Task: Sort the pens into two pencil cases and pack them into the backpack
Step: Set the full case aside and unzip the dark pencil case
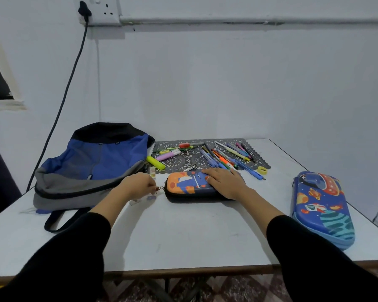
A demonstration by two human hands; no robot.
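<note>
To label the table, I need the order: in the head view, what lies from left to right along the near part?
backpack → left hand → zipper pull → orange pencil case → blue pencil case

Table [183,240] between backpack [96,162] and blue pencil case [323,205] looks passable.

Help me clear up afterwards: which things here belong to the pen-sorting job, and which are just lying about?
For the job: pens, orange pencil case (left hand pinches its zip pull, right hand rests flat on it), blue pencil case, backpack.
Lying about: mat, yellow sharpener, wall socket, cable.
</note>
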